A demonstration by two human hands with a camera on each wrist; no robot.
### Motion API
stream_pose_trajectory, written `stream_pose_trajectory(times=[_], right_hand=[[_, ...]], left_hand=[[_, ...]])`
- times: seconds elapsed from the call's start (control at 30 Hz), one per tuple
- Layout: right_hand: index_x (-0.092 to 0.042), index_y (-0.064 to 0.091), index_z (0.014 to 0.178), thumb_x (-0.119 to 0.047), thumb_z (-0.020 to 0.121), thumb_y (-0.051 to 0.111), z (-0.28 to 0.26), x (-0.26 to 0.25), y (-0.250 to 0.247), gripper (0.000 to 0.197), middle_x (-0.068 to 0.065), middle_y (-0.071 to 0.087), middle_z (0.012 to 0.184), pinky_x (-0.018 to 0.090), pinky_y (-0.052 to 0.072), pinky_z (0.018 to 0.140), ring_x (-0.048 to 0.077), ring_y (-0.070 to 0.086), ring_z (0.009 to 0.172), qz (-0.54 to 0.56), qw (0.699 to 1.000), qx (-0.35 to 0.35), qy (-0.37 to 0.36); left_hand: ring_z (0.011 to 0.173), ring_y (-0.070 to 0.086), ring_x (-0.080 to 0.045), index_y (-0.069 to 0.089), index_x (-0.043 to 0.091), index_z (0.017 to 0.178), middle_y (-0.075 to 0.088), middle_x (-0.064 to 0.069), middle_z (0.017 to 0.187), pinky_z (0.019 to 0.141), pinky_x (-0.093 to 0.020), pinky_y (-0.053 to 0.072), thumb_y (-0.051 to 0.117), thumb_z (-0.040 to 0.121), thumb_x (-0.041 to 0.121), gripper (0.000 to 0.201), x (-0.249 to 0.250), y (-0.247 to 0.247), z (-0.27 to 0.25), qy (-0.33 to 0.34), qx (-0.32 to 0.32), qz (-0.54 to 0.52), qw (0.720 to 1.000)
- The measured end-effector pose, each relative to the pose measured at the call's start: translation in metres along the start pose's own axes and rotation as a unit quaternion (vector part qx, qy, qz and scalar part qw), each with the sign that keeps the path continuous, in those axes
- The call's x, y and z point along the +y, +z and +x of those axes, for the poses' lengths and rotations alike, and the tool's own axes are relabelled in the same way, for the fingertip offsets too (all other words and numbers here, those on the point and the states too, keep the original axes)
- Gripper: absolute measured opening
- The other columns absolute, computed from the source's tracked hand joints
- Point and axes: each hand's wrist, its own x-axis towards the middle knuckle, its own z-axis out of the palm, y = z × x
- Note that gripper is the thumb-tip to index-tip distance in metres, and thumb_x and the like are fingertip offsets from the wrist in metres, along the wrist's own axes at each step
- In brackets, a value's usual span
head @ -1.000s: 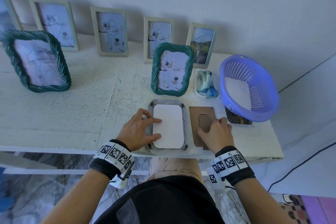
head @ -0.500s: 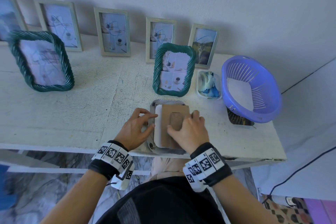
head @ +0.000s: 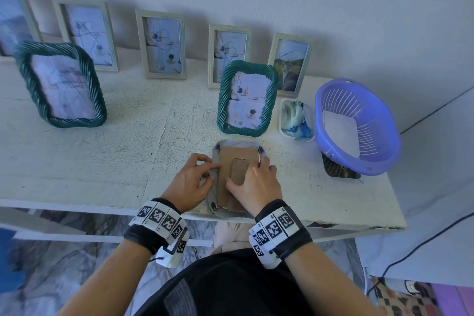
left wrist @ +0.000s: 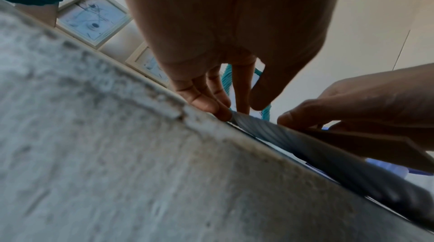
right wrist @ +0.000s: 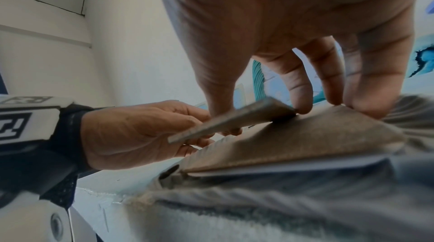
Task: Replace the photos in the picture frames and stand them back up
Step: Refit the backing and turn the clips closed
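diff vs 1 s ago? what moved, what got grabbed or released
The brown backing board moved left: it lay on the table right of the face-down frame, and the right hand slid it onto the frame's back, covering the white sheet. That hand now presses it down. The left hand stayed at the frame's left edge. Standing frames, the purple basket and the small tub are unchanged.

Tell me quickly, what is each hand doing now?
Left hand: fingers loosely bent, fingertips touching the frame's left edge, gripping nothing.
Right hand: fingers extended, pressing the backing board down into the frame.
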Motion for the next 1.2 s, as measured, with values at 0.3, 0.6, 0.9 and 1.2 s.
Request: stream_pose_trajectory(times=[0.3,0.6,0.9,1.2], right_hand=[[-0.006,0.049,0.124,-0.062,0.082,0.057,0.001,0.004,0.006,0.070,0.013,0.039,0.136,0.035,0.048,0.081,0.030,0.042,0.115,-0.003,1.000,0.004,-0.005],[-0.010,0.059,0.101,-0.040,0.095,0.050,-0.005,0.052,-0.011,0.032,0.007,0.054,0.095,0.029,0.045,0.069,0.022,0.054,0.083,0.066,0.993,0.030,-0.092],[-0.011,0.059,0.098,-0.031,0.093,0.052,-0.038,0.083,-0.007,0.022,0.004,0.057,0.089,0.034,0.045,0.069,0.021,0.054,0.082,0.010,0.982,-0.070,-0.175],[-0.009,0.059,0.099,-0.028,0.095,0.052,-0.042,0.079,0.000,0.021,0.004,0.061,0.093,0.025,0.039,0.068,0.019,0.056,0.082,0.029,0.989,-0.049,-0.139]], left_hand=[[0.083,0.056,0.003,0.066,0.021,0.121,0.046,0.008,0.116,0.070,-0.021,0.049,0.043,0.084,0.051,0.053,0.002,0.001,0.000,0.003,0.006,0.014,1.000],[0.107,0.048,-0.019,0.064,0.027,0.123,0.048,-0.002,0.122,0.090,-0.034,0.044,0.048,0.087,0.049,0.045,0.015,0.001,0.000,0.045,0.005,0.090,0.995],[0.124,0.042,-0.020,0.063,0.045,0.119,0.046,0.007,0.138,0.100,-0.045,0.036,0.043,0.085,0.061,0.043,0.035,0.015,0.004,0.067,-0.086,0.146,0.983],[0.127,0.041,-0.019,0.060,0.048,0.121,0.044,0.009,0.141,0.101,-0.045,0.037,0.043,0.085,0.065,0.044,0.031,0.016,0.004,0.066,-0.095,0.160,0.980]])
